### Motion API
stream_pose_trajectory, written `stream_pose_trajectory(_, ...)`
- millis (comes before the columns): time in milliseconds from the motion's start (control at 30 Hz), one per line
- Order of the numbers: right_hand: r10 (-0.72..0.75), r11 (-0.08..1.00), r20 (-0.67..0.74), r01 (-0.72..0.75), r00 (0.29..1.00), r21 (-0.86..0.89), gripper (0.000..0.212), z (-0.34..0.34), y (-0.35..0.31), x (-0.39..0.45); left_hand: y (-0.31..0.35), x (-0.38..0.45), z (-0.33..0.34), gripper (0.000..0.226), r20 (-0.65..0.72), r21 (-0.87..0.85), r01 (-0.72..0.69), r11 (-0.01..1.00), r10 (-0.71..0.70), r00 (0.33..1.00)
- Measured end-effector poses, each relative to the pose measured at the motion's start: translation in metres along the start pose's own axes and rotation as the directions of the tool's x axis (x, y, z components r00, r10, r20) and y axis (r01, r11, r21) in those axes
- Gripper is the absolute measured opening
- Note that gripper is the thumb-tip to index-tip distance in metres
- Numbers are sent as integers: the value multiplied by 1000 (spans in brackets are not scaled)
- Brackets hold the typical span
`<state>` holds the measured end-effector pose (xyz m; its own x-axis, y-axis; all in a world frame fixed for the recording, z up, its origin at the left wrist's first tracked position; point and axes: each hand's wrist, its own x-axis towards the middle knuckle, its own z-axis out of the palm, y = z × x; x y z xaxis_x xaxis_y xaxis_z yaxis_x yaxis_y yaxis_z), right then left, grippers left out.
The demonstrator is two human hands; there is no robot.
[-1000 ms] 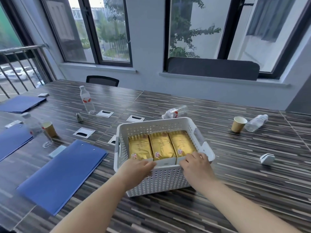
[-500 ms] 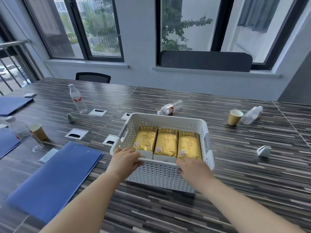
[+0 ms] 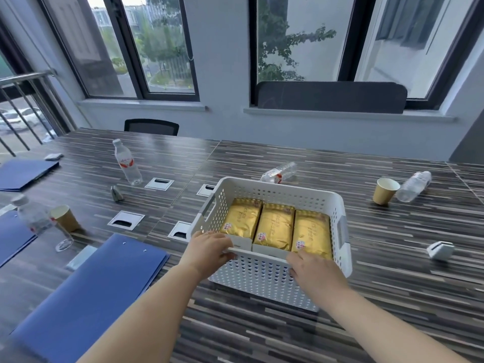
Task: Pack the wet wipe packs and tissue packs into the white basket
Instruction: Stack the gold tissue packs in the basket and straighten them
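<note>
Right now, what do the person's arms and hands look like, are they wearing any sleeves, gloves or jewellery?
Both forearms are bare, with no sleeves in view up to the bottom edge of the picture. The left hand and the right hand wear no gloves. A thin ring seems to sit on one of the left hand's fingers; it is too small to make out further. No watch or bracelet shows on either wrist.

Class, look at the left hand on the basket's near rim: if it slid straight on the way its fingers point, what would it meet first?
Probably the leftmost gold pack inside the white basket, just past the left hand. Depth is unclear, though, and a low white strip may come first.
</note>
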<state>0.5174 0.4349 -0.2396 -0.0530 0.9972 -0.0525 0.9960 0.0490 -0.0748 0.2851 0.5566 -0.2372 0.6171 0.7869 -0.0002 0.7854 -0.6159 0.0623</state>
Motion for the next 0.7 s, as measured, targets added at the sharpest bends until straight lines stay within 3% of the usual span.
stream_pose_trajectory(700,4,999,33,-3,999,-46,20,-9,9,23,-5,19,3,33,-47,62,-22,998,25,999)
